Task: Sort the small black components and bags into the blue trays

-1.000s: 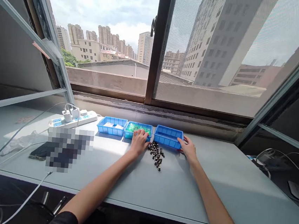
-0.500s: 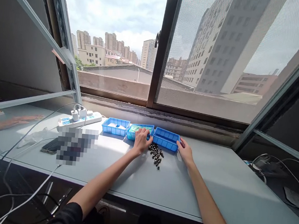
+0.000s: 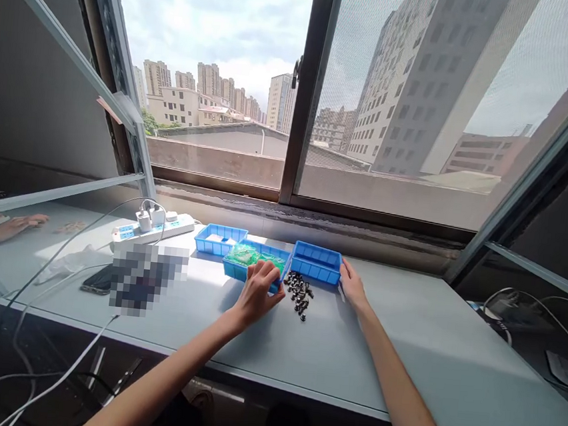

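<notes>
My left hand (image 3: 257,293) is closed on the front right edge of a blue plastic bin (image 3: 235,272). Green packets (image 3: 244,255) lie inside this bin, which sits at an angle with its near side pulled forward. At the right end of a second blue bin (image 3: 314,271), my right hand (image 3: 352,283) grips the side wall, its fingertips partly hidden behind the wall. Only bare blue plastic shows inside that bin. Between my hands, a loose pile of small dark metal screws (image 3: 299,295) lies on the table (image 3: 329,371).
A third blue bin (image 3: 205,244) with white pieces stands at the left. Behind the phone (image 3: 97,280) and a blurred dark object lies a power strip (image 3: 177,226) with cables. Metal frame bars (image 3: 142,152) flank the table; another person's hand (image 3: 24,223) shows far left.
My left hand has drawn the bin with green packets toward me and to the left, turning it. My right hand stays at the right bin. The other person's hand has moved left.
</notes>
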Demonstrator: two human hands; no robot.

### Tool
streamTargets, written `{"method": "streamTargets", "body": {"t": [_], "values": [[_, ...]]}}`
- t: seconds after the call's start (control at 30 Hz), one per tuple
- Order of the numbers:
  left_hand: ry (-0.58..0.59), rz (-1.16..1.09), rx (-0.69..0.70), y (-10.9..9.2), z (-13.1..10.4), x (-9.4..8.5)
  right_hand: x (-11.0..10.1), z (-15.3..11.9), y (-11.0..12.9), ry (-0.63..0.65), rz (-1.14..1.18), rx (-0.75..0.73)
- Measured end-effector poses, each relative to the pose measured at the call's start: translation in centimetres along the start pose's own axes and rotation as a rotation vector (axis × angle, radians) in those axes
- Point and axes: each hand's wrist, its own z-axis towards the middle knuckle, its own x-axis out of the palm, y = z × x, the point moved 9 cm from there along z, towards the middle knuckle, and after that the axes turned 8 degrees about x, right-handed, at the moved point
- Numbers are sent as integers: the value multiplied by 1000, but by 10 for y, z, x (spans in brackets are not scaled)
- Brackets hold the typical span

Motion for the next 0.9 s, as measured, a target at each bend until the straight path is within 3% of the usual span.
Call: {"method": "streamTargets", "body": {"t": [0.17, 0.33, 0.43, 0.63, 0.9], "values": [[139, -4, 150, -21, -18, 4, -1, -3, -2, -11, -38, 90], [224, -65, 173, -32, -33, 15, 1, -8, 2, -5, -36, 106], [215, -96, 169, -38, -41, 14, 2, -10, 6, -2, -32, 92], [82, -117, 140, -39, -51, -6, 3, -16, 17, 22, -33, 45], [39, -106, 126, -38, -53, -15, 3, -22, 28, 49, -74, 6]]}}
